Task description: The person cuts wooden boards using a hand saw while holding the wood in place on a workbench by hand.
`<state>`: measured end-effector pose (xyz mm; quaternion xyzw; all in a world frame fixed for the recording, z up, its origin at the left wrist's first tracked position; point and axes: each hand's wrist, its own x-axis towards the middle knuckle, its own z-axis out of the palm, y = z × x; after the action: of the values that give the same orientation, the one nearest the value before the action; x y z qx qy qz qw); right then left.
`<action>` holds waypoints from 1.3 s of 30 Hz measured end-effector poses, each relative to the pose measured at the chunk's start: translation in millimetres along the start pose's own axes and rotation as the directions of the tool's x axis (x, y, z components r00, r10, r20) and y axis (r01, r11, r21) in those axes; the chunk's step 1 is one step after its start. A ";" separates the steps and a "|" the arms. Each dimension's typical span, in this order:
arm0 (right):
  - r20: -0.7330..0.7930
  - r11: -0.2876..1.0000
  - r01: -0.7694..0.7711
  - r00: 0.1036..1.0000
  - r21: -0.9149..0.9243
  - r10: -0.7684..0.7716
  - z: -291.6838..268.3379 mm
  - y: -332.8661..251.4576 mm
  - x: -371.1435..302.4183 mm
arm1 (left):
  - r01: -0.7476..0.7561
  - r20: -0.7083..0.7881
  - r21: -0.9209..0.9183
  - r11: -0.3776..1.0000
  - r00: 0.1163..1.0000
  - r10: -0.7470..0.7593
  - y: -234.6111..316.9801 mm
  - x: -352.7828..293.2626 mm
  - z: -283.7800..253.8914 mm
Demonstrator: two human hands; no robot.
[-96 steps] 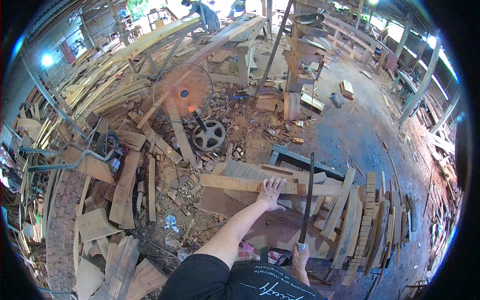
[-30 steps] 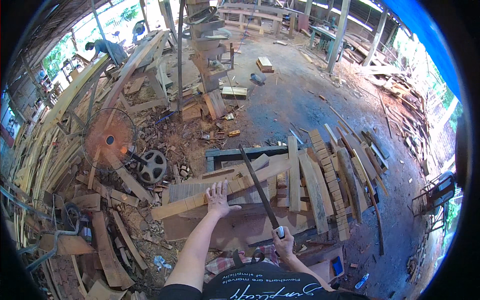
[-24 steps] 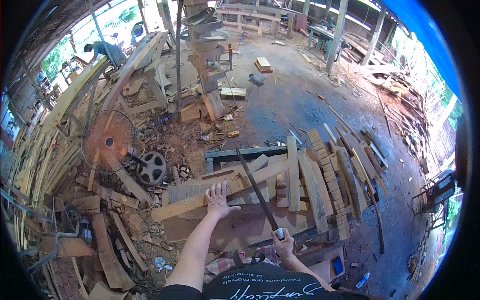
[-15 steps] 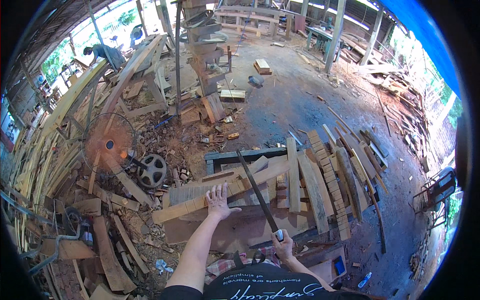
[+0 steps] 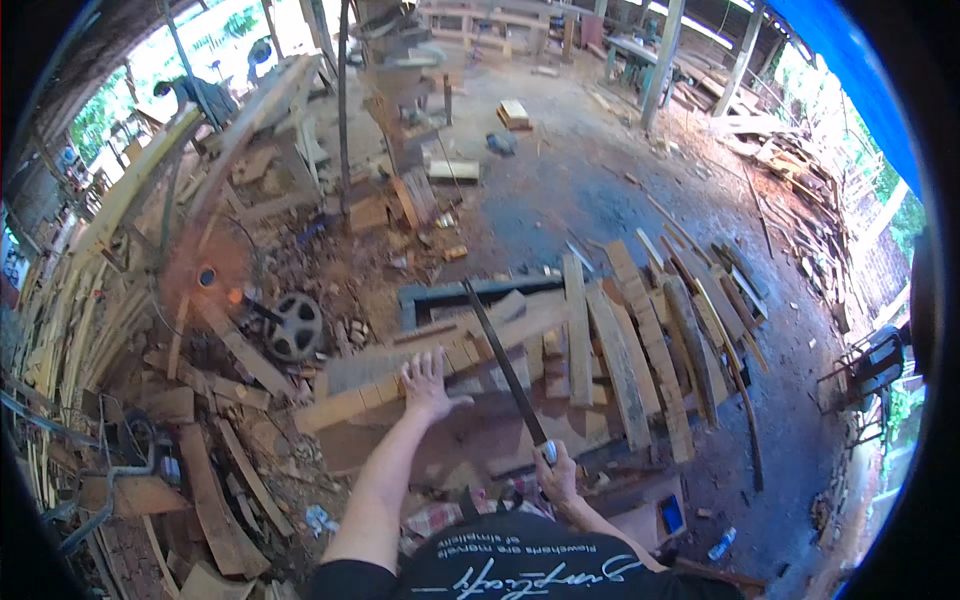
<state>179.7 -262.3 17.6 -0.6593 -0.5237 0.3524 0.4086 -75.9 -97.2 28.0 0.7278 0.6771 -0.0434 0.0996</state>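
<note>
My left hand (image 5: pixel 428 390) lies flat with its fingers spread on a long board (image 5: pixel 345 405), which has several evenly spaced lines across it. In my right hand (image 5: pixel 557 477), the fingers are wrapped round the handle of a handsaw (image 5: pixel 514 385). The long dark blade points away from me and crosses over the board, to the right of my left hand. Whether its teeth touch the wood, I cannot tell. Under the board is a wide brown plank (image 5: pixel 365 450), and a grooved grey piece (image 5: pixel 365 373) lies just beyond it.
Several curved and straight boards (image 5: pixel 615 350) lean side by side at the right. A round fan (image 5: pixel 207 277) and a spoked wheel (image 5: pixel 292 327) stand at the left among wood scraps. A plastic bottle (image 5: pixel 721 543) lies at the lower right. Another person (image 5: pixel 195 97) bends over timber far left.
The whole view has shifted slightly, so everything sits a little higher and further left. My hands, the handsaw and the board keep their places relative to each other.
</note>
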 end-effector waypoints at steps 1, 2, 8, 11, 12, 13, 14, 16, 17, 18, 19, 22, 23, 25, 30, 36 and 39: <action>-0.021 1.000 0.016 1.000 0.002 -0.016 -0.7 -12.1 2.7 | 0.014 -0.033 0.016 1.000 0.999 -0.013 -1.0 0.1 6.5; -0.027 1.000 0.020 0.999 -0.015 -0.020 -2.4 -18.8 5.4 | -0.001 -0.031 -0.012 1.000 1.000 0.001 -4.9 0.7 4.1; -0.059 0.987 -0.042 0.997 0.155 0.051 -17.2 -13.2 13.4 | -0.043 -0.175 -0.280 0.959 0.984 -0.008 -7.1 24.2 -15.6; -0.071 0.990 -0.031 0.997 0.141 0.042 -20.7 -24.9 19.0 | -0.119 -0.389 -0.411 0.904 0.919 -0.056 -5.2 35.7 -1.6; -0.063 0.993 -0.061 0.996 0.101 0.067 -22.4 -24.3 19.9 | -0.140 -0.480 -0.438 0.888 0.872 -0.099 2.8 41.0 1.5; -0.062 0.993 -0.064 0.996 0.098 0.071 -21.8 -17.4 20.6 | -0.139 -0.476 -0.440 0.887 0.874 -0.099 10.2 47.2 3.2; -0.064 0.996 -0.035 0.997 0.076 0.040 -21.6 -5.0 22.5 | -0.140 -0.476 -0.494 0.858 0.869 -0.133 20.5 55.3 5.4; -0.054 0.998 -0.008 0.998 0.056 0.011 -23.4 -1.7 24.2 | -0.130 -0.469 -0.546 0.828 0.866 -0.173 38.9 66.6 7.8; -0.043 1.000 0.016 0.999 0.009 -0.015 -22.7 -11.3 25.2 | -0.117 -0.496 -0.542 0.833 0.844 -0.205 47.3 72.0 9.9; -0.035 0.998 0.041 0.998 -0.038 -0.043 -22.1 -19.7 26.7 | -0.108 -0.525 -0.537 0.836 0.819 -0.231 56.0 77.3 10.9; -0.033 0.998 0.039 0.999 -0.040 -0.040 -21.0 -24.0 28.0 | -0.106 -0.522 -0.539 0.836 0.821 -0.233 63.5 80.9 12.2; 0.020 0.996 0.065 0.998 -0.061 -0.064 -18.6 -22.2 32.6 | 0.023 -0.509 -0.523 0.852 0.793 -0.334 80.1 90.9 17.1; 0.019 0.996 0.061 0.998 -0.062 -0.060 -17.9 -23.1 33.9 | 0.115 -0.480 -0.485 0.867 0.794 -0.374 81.9 92.4 18.7; 0.023 0.991 0.094 0.995 -0.093 -0.092 -17.7 -24.5 36.7 | 0.206 -0.450 -0.440 0.874 0.792 -0.413 83.6 97.0 21.2; 0.006 0.990 0.079 0.997 -0.120 -0.079 -25.1 -17.2 39.9 | 0.280 -0.402 -0.308 0.909 0.828 -0.391 91.1 97.9 12.1; 0.017 0.991 0.019 1.000 -0.134 -0.017 -30.5 -13.3 45.6 | 0.157 -0.451 -0.322 0.934 0.842 -0.296 87.7 87.0 7.5; 0.026 0.991 0.051 0.998 -0.125 -0.048 -31.1 -13.6 46.8 | 0.124 -0.437 -0.299 0.946 0.863 -0.251 83.6 81.6 6.9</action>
<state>211.5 -220.2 41.1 -0.6662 -0.5659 0.3161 0.3689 14.2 -24.2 12.3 0.6270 0.7487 0.2140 0.0226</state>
